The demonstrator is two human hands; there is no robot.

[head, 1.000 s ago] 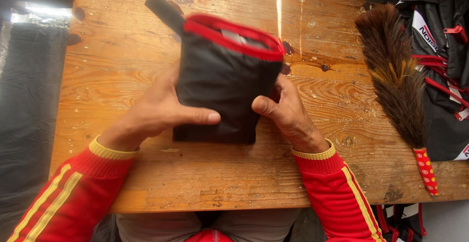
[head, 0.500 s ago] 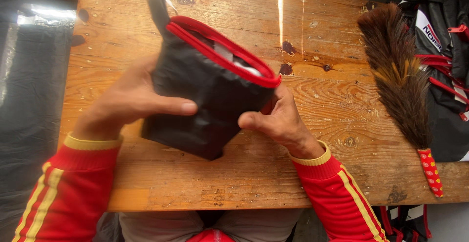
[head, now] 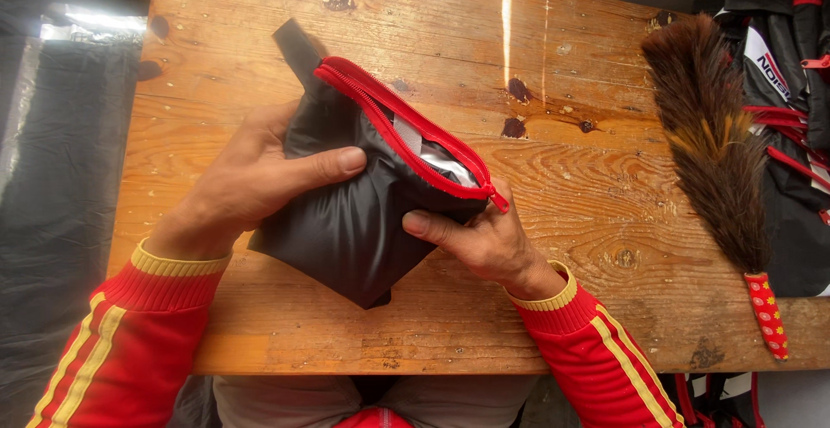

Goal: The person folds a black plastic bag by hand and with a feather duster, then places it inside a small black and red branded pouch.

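You are holding a soft black nylon pouch with a red zipper [head: 363, 212] above a worn wooden tabletop [head: 562, 177], a little in front of your chest. Your left hand [head: 251, 188] wraps the pouch's left side, thumb pressed across its front face and the other fingers hidden behind the fabric. Your right hand [head: 488, 242] grips the lower right corner, thumb on the front panel just below the zipper's end and the remaining fingers curled underneath. Both hands are clenched on the pouch; neither is loose.

The red zipper teeth [head: 402, 130] run diagonally, from the upper left beyond your left thumb down to the small red pull [head: 496, 201], which sits just above your right thumb. The pouch's long axis follows that same slant. The mouth faces up and away from you, gaping slightly, with something pale and shiny showing inside. A black fabric tab sticks out at the far upper-left corner.

To handle it well, I would judge it best to keep your left grip firm so the fabric stays taut along the zipper line, and to keep the mouth tilted upward so the contents stay put.

Well to the right of your right fingers lies a brown feather duster with a red patterned handle [head: 718, 151], beside a black bag with red straps [head: 791, 91].
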